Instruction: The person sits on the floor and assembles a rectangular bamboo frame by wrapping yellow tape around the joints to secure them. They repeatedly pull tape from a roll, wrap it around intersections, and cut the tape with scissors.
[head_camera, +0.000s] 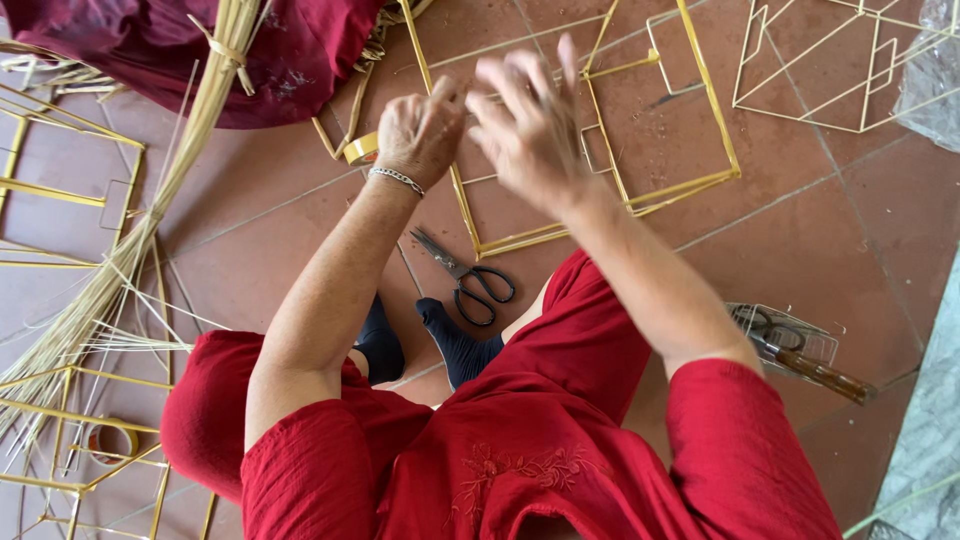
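Here the left hand is curled shut, pinching the edge of the yellow frame, which lies on the floor at 12 o'clock; right hand spread, blurred, just beside it. Advice: hold the pinch steady; scissors lie near at 6 o'clock

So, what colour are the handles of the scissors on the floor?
Black. The scissors lie on the reddish tiles, clearest in the head view.
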